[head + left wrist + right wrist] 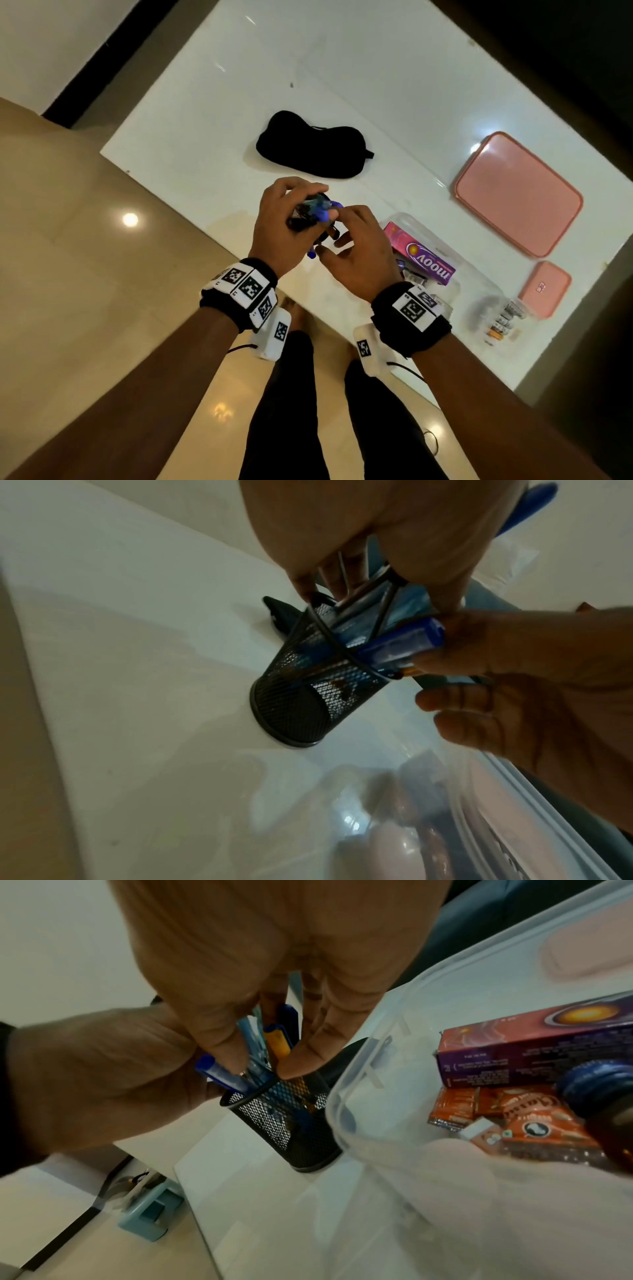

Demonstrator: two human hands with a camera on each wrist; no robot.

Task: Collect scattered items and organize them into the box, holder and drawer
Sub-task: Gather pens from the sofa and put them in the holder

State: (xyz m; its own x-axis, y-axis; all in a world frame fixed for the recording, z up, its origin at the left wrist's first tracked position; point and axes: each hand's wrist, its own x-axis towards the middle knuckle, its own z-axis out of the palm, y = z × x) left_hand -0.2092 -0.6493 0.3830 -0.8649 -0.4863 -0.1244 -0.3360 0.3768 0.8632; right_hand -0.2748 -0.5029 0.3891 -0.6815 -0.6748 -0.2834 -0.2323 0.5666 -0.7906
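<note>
A black mesh pen holder (301,704) stands on the white table (342,68), tilted in the left wrist view. Several pens stick out of it, among them a blue pen (394,647) and a yellow one (276,1042). My left hand (301,205) grips the holder's rim from above. My right hand (335,233) pinches the pens at the holder's mouth (253,1093) between thumb and fingers. Right beside the holder (294,1123) is a clear plastic box (377,1069) holding a pink and purple carton (424,255), orange sachets (534,1123) and a dark bottle cap (596,1083).
A black eye mask (308,145) lies beyond the hands. A large pink lid (517,195) and a small pink lid (544,289) lie at the right, with a small clear container of batteries (503,322) near them. The table's near edge runs under my wrists, above the tiled floor (85,274).
</note>
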